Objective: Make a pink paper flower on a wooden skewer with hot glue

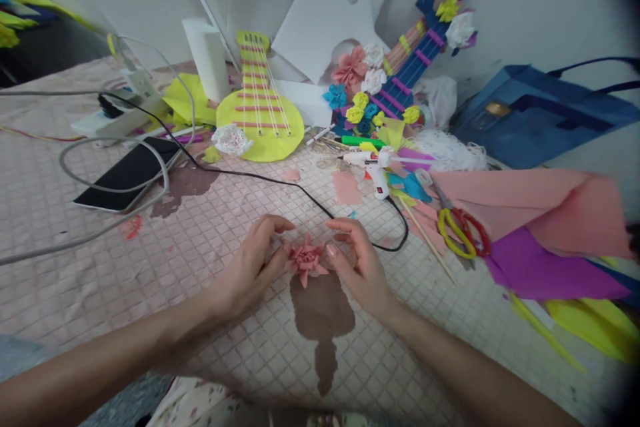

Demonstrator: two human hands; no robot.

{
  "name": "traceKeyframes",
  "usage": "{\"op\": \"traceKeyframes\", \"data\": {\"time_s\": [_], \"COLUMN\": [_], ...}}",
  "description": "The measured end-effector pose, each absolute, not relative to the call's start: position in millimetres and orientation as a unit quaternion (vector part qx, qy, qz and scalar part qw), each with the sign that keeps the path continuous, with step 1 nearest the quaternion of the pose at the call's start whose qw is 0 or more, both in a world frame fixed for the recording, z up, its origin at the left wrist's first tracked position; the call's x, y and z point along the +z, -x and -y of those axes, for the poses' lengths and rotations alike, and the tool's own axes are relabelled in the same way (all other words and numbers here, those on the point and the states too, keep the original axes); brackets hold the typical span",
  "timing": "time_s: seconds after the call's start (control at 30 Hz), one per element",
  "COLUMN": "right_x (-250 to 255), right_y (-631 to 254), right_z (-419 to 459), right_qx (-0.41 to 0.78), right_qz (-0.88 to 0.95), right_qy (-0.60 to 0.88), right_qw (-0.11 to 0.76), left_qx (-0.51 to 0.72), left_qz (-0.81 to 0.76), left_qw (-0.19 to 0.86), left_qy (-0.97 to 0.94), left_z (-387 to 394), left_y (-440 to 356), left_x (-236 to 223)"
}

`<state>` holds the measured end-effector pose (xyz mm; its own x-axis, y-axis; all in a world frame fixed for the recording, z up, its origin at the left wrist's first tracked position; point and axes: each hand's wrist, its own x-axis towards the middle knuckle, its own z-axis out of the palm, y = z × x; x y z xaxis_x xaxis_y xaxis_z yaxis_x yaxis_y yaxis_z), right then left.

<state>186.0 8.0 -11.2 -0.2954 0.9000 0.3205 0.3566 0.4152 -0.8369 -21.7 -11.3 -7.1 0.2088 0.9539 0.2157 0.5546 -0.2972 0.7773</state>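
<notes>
A pink paper flower [307,257] with pointed petals sits between my two hands, near the table's front. My left hand [257,260] is curled at its left side, thumb tip at the petals. From the right, my right hand [361,265] touches a petal with its thumb, its fingers bent above. The undersides of the petals are hidden. Just beyond the hands, a white glue gun [377,177] lies with its black cord running leftward. Scissors [463,230] with yellow and red handles rest to the right, near a thin wooden stick [427,239].
Behind stand a yellow paper guitar [260,113] and a blue one [420,67] with paper flowers. At right are pink paper [540,207], purple paper [550,263] and a blue bag [545,113]. A tablet [127,173], grey cable and power strip [115,117] lie left.
</notes>
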Motion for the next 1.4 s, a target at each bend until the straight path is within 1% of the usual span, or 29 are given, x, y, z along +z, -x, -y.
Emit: {"op": "traceKeyframes", "data": {"time_s": [0.17,0.3,0.4,0.53,0.73,0.83,0.93,1.0,1.07,1.13,1.2,1.23,1.3,1.4], "right_x": [-11.1,-9.4,-7.9,-5.1,1.9,9.0,16.2,18.7,18.2,14.9,10.2,7.9,4.5,3.2], "right_y": [-195.6,-202.0,-202.6,-200.9,-210.8,-226.1,-251.7,-274.4,-298.0,-317.9,-330.3,-333.5,-335.1,-332.4], "right_z": [-10.0,-11.2,-12.3,-13.5,-20.4,-28.3,-40.7,-50.8,-60.4,-67.3,-70.8,-71.5,-71.8,-71.1], "right_qx": [0.355,0.362,0.336,0.294,0.211,0.201,0.214,0.178,0.117,0.021,-0.030,-0.040,-0.040,-0.044], "right_qz": [0.699,0.720,0.745,0.770,0.776,0.751,0.730,0.723,0.717,0.698,0.692,0.692,0.694,0.691], "right_qy": [0.439,0.451,0.455,0.453,0.466,0.496,0.526,0.554,0.603,0.669,0.700,0.706,0.709,0.712], "right_qw": [0.439,0.384,0.352,0.339,0.368,0.387,0.381,0.372,0.331,0.256,0.171,0.143,0.118,0.115], "left_qx": [0.331,0.299,0.267,0.274,0.302,0.297,0.286,0.281,0.279,0.282,0.288,0.289,0.291,0.283], "left_qz": [-0.523,-0.458,-0.421,-0.415,-0.415,-0.399,-0.406,-0.412,-0.406,-0.398,-0.399,-0.401,-0.409,-0.414], "left_qw": [0.301,0.261,0.232,0.226,0.194,0.175,0.176,0.190,0.208,0.216,0.215,0.213,0.211,0.216], "left_qy": [-0.725,-0.796,-0.835,-0.838,-0.836,-0.850,-0.850,-0.846,-0.845,-0.846,-0.844,-0.843,-0.839,-0.838], "left_z": [0.6,-11.8,-18.5,-24.5,-45.6,-55.4,-56.1,-52.8,-49.2,-47.0,-47.0,-47.6,-49.2,-51.7], "left_y": [31.9,36.8,37.0,37.4,38.9,38.5,39.1,39.9,40.5,41.0,41.7,42.4,44.3,48.7], "left_x": [-12.8,-9.1,-4.5,-3.0,0.9,1.4,-1.6,-3.8,-4.7,-4.5,-3.8,-3.6,-3.5,-4.4]}}
